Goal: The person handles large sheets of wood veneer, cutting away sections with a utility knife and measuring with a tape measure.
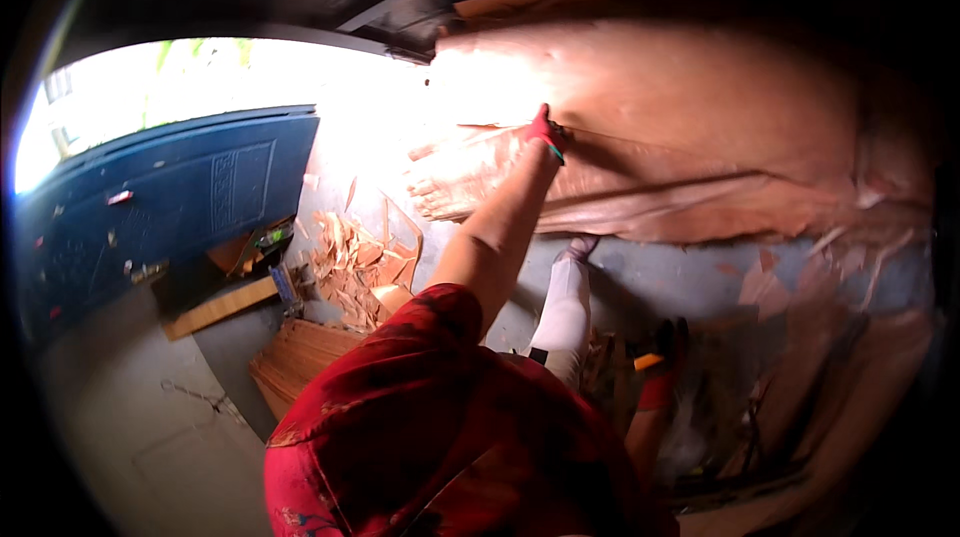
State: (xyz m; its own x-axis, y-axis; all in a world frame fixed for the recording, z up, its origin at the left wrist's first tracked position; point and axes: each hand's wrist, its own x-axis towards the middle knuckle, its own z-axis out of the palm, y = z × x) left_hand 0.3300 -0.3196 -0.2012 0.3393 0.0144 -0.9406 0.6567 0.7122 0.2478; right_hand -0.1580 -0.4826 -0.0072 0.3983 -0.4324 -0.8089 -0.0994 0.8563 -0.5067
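My left arm stretches forward over a broad stack of thin reddish-brown sheets [700, 87] that look like wood veneer. A red glove covers my left hand [547, 130], closed at the edge of a loose, wrinkled veneer sheet [490, 159] on the stack's near side. Its fingertips are partly hidden. Low on the right, beside my leg, hangs my right hand [662, 365] in a dark and red glove. A small yellow-orange object [648, 362] shows at its palm; deep shadow hides what it is.
Torn veneer scraps [355, 262] lie on the grey floor to the left, with a pile of brown sheets [295, 357] closer to me. A blue door panel [170, 182] stands at far left, near a wooden strip [222, 307]. More sheets [875, 377] lie in shadow at right.
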